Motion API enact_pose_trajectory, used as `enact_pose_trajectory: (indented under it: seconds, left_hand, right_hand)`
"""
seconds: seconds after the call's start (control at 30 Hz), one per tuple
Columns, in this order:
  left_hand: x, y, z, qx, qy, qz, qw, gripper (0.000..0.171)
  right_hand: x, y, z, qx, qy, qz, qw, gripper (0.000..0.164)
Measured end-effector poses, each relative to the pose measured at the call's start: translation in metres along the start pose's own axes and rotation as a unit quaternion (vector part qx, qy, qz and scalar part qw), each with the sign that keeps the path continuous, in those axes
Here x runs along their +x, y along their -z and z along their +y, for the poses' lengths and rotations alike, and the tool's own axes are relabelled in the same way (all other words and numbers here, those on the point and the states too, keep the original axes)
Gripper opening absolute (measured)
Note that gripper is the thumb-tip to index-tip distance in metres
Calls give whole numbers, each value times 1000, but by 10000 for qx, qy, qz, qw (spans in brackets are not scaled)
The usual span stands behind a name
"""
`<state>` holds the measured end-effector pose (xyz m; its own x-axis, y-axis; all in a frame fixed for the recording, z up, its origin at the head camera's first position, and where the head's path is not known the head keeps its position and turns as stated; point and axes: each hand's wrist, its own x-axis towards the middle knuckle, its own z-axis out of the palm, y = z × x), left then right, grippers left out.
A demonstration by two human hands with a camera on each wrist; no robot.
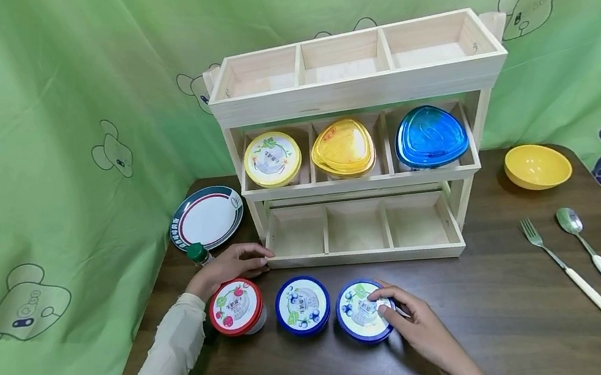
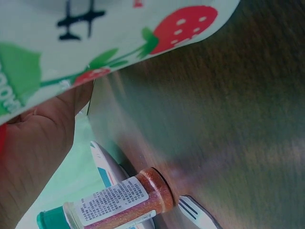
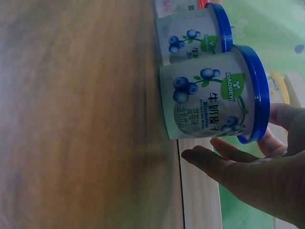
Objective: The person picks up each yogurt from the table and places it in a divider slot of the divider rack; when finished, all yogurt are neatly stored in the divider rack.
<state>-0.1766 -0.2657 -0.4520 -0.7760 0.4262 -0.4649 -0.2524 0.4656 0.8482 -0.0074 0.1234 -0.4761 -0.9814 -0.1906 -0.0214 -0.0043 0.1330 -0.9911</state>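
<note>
My right hand (image 1: 414,317) touches the lid of the rightmost blue-lidded blueberry tub (image 1: 364,319), fingertips on its top and right edge. In the right wrist view, that tub (image 3: 209,98) stands upright, with loosely extended fingers (image 3: 205,160) beside its wall. A second blueberry tub (image 1: 302,306) stands to its left. My left hand (image 1: 230,264) reaches over behind the red-lidded strawberry tub (image 1: 236,308), fingertips at the left front corner of the wooden rack's bottom tray (image 1: 368,256). The strawberry tub (image 2: 119,43) partly covers that hand in the left wrist view.
The middle tier holds a yellow-lidded tub (image 1: 272,159), a yellow-topped container (image 1: 343,148) and a blue-topped one (image 1: 430,136). A plate (image 1: 206,216) and a green-capped seasoning bottle (image 2: 124,202) stand left. At right are a yellow bowl (image 1: 538,166), fork (image 1: 564,266) and spoon (image 1: 599,260).
</note>
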Motion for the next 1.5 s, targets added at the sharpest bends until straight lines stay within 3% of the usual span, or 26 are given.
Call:
enact_pose_trajectory:
  seconds: [0.37, 0.43, 0.57, 0.63, 0.7, 0.8, 1.0, 1.13, 1.27, 1.5]
  left_hand:
    - [-1, 1, 0, -15, -23, -21, 10000, 29]
    - [5, 4, -10, -2, -194, -137, 9997, 27]
    - [10, 9, -19, 13, -391, -289, 9988, 25]
    - [6, 8, -12, 44, -310, -273, 9991, 26]
    - [10, 12, -17, 59, -402, -336, 9986, 26]
    - [10, 13, -18, 105, -438, -369, 9983, 27]
    - [9, 16, -18, 128, -366, -372, 9986, 28]
    - [10, 15, -18, 122, -355, -352, 9987, 27]
    - [1, 4, -4, -7, -136, -145, 9998, 29]
    - [0, -1, -2, -83, -85, -11, 9999, 31]
  right_hand:
    - [1, -5, 3, -38, -246, 57, 9997, 22]
    - [1, -4, 2, -74, -188, -58, 9998, 22]
    - [-1, 3, 2, -146, 72, -430, 9989, 23]
    - [-4, 11, 3, -154, 333, -584, 9976, 23]
    - [-6, 22, 4, -178, 663, -636, 9956, 23]
    - [-10, 41, 4, -276, 1016, -453, 9934, 26]
    - [-15, 84, -4, -460, 764, 344, 9954, 26]
    - [-13, 106, -15, -930, 766, 696, 9903, 23]
    - [-7, 114, -29, -1197, 736, 679, 9877, 23]
    - [11, 110, -50, -1205, 696, 357, 9896, 27]
